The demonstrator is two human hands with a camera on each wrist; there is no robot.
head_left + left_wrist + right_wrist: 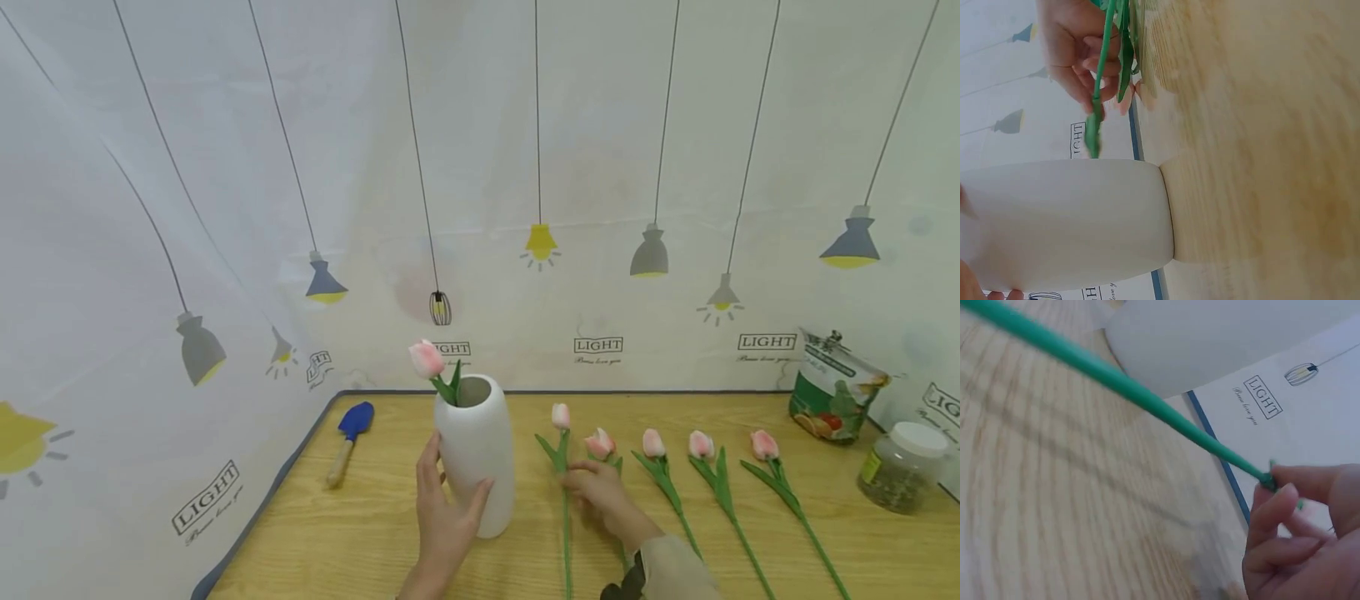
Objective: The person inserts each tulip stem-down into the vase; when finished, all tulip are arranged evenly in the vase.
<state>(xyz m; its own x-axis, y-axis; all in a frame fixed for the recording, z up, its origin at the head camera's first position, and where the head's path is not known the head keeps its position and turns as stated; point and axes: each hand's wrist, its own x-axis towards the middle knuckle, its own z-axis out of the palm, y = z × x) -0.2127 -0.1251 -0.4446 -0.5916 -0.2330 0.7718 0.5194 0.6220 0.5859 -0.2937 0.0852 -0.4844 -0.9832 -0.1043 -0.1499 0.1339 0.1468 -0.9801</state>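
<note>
A tall white vase [476,467] stands on the table, with one pink tulip [427,358] leaning out of its mouth. My left hand [446,521] grips the vase's side, thumb across the front and fingers around the left; its fingertips [1015,294] show at the lower left of the left wrist view. To the right of the vase, my right hand [603,496] pinches another tulip [560,416] just below its leaves. In the right wrist view its green stem [1147,400] is lifted off the wood. Behind that hand lies a partly hidden tulip [600,443].
Further right lie several more tulips [701,444] on the wooden table [390,542]. A blue toy shovel [356,419] is at the left. At the back right stand a green-and-white bag [834,392] and a white-lidded jar [900,471]. A lamp-printed cloth [480,167] hangs behind.
</note>
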